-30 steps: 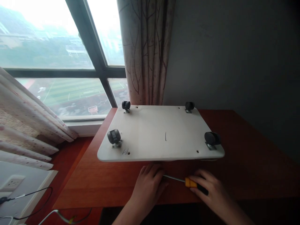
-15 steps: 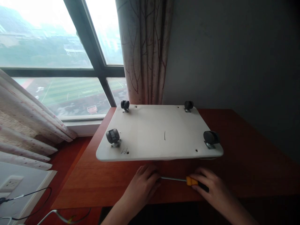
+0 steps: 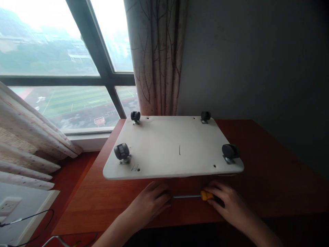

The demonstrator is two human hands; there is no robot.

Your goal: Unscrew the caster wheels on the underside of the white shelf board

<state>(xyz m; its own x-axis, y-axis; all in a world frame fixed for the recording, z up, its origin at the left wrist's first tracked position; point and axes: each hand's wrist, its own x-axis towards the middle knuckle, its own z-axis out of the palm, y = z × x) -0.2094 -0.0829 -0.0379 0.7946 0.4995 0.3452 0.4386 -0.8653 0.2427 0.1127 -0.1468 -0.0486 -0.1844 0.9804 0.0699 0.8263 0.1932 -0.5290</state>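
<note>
A screwdriver [image 3: 207,196] with a yellow and black handle lies level above the red-brown table [image 3: 84,206], its metal shaft pointing left. My right hand [image 3: 224,197] is closed round the handle. Near the shaft's tip is my left hand [image 3: 155,199], fingers curled, with a small gap between them and the tip; whether it holds anything small is hidden. Beyond both hands, a white board [image 3: 164,144] rests on the table with black casters at its corners: front left [image 3: 122,151], front right [image 3: 230,151], back left [image 3: 135,116] and back right [image 3: 205,116].
A window [image 3: 77,103] is at the left behind the table, with a patterned curtain [image 3: 156,58] beside it and another curtain [image 3: 25,147] at far left. A wall socket [image 3: 9,206] and cables [image 3: 38,214] are at lower left. A grey wall [image 3: 252,61] stands behind.
My left hand has moved left, away from the screwdriver's tip. The screwdriver and my right hand have shifted slightly left. The whole view has shifted a little.
</note>
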